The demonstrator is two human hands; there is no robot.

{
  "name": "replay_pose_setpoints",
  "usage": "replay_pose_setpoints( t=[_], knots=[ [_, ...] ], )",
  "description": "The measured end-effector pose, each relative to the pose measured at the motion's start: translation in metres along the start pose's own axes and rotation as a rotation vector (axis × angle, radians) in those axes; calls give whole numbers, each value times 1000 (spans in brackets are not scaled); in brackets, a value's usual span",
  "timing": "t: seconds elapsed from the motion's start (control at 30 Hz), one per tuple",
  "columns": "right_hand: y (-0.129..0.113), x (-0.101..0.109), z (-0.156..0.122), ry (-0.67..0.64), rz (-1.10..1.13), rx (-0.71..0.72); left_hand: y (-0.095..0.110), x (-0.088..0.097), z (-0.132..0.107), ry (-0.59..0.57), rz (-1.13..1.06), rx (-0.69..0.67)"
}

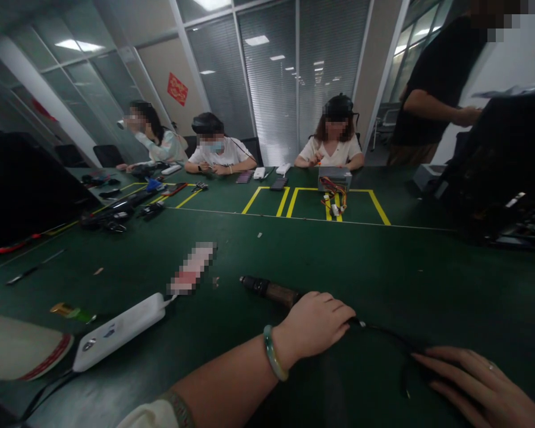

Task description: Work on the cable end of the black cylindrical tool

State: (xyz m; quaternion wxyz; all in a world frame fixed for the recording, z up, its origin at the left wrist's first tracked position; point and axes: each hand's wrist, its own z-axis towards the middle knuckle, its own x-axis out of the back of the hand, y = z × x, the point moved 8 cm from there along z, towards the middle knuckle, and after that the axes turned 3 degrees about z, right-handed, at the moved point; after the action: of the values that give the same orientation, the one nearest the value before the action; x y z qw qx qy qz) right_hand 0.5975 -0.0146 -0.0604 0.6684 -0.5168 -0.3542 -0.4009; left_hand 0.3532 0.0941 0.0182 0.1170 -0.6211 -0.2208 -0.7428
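Across the middle of the green table lies a dark, corded electric screwdriver (271, 292), its narrow tip pointing left. My left hand (318, 324), with a green bangle at the wrist, is closed over the tool's rear part and hides it. From behind the fingers a thin black cable (390, 333) runs right. My right hand (477, 380) rests low at the right, fingers stretched out; its fingertips are at the cable, and I cannot tell whether they press on it. A short dark loop of cord (405, 380) shows beside those fingers.
At left are a white power bank (120, 333), a green-and-amber handle (74, 312) and a thin screwdriver (35, 267). A power supply box (334, 178) with coloured wires stands across the table. Dark bulky equipment (503, 172) rises at right. Several people sit or stand beyond.
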Motion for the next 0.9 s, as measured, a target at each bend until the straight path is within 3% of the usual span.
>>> replay_pose_setpoints(
  t=[0.1,0.2,0.33,0.47,0.63,0.77,0.9],
  knots=[
    [-11,-11,16,-139,-101,209,-2,1,-1,20,-11,-6],
    [-16,-7,38,-112,-170,283,-3,1,-2,31,-25,-20],
    [-20,-4,76,-76,-175,285,-4,-1,-2,32,-19,-25],
    [-21,-9,106,-35,-117,191,-6,0,0,64,-16,-5],
    [-36,-19,105,3,-113,85,-7,-1,1,83,-7,13],
    [-59,-25,95,-12,-174,103,-7,0,2,93,-1,17],
    [-85,-17,91,14,-213,141,-7,-1,2,104,-6,23]
  ],
)
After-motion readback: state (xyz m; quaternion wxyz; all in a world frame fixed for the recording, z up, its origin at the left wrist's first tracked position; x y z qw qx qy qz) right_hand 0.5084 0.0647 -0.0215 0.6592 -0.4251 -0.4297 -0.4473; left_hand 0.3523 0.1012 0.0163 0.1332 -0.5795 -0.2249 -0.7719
